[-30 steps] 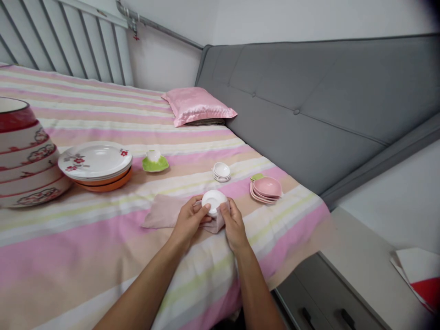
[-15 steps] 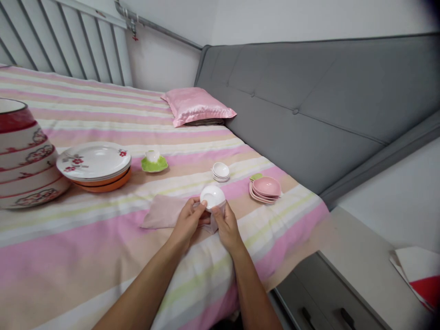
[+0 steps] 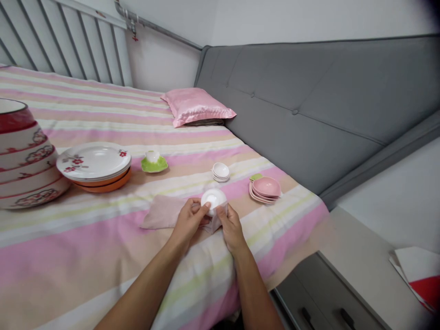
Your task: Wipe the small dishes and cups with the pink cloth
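Between my two hands is a small white dish (image 3: 213, 200), tilted up toward me above the bed. My left hand (image 3: 189, 219) pinches its left rim, thumb on the near side. My right hand (image 3: 231, 225) grips the right edge through a pale pinkish-grey cloth (image 3: 163, 211), part of which lies spread on the bedspread to the left. Just beyond the dish stands a short stack of small white bowls (image 3: 221, 171). To the right sit stacked pink dishes (image 3: 266, 188) with a green piece at their back.
On the left are floral plates (image 3: 94, 161) over orange ones, and a tall stack of red-rimmed bowls (image 3: 27, 160). A green leaf-shaped dish (image 3: 154, 163) holds a white cup. A pink pillow (image 3: 197, 106) lies by the grey headboard (image 3: 309, 101); a nightstand (image 3: 357, 256) adjoins the bed's right edge.
The white dish has dropped slightly toward me and turned a little in my fingers. My right hand has shifted slightly right with the cloth. The other dishes stay put.
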Action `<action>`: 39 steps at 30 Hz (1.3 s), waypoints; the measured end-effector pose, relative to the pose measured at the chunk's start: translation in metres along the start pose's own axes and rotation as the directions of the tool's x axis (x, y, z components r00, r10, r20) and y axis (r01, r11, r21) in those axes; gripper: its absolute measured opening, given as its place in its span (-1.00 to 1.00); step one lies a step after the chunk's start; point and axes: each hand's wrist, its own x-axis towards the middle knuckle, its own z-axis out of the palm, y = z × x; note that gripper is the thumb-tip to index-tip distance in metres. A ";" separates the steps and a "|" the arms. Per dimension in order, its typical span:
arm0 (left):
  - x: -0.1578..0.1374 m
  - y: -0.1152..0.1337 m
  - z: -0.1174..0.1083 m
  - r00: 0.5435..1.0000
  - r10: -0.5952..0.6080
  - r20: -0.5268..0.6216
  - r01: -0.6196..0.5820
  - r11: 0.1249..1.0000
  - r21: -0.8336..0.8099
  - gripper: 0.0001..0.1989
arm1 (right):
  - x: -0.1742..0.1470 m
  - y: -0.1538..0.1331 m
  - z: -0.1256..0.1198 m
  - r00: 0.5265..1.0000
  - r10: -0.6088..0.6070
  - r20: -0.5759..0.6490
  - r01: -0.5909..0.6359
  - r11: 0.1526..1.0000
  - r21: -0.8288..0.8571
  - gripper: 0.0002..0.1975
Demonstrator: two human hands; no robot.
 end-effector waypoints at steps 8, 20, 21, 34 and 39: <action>0.002 0.003 -0.005 0.999 -0.007 0.050 0.010 0.998 -0.060 -0.49 | -0.003 -0.004 -0.002 1.000 0.016 0.012 -0.016 1.000 -0.026 -0.66; 0.006 -0.004 -0.005 1.000 0.011 0.004 -0.010 0.999 -0.032 -0.54 | -0.001 0.002 0.004 0.999 0.051 -0.016 -0.047 0.980 0.195 -0.64; 0.005 -0.003 -0.005 1.000 0.010 0.003 -0.009 0.999 -0.037 -0.54 | -0.001 0.001 0.004 0.999 0.031 -0.008 -0.029 0.988 0.155 -0.66; 0.006 -0.005 -0.003 1.000 -0.005 0.010 0.007 0.981 -0.193 -0.63 | -0.006 -0.003 0.007 0.993 -0.111 0.035 0.116 0.947 -0.300 -0.72; 0.004 -0.004 -0.002 0.999 -0.045 0.017 0.046 0.994 -0.103 -0.68 | -0.003 0.002 0.005 0.998 -0.060 -0.026 0.058 0.996 -0.074 -0.73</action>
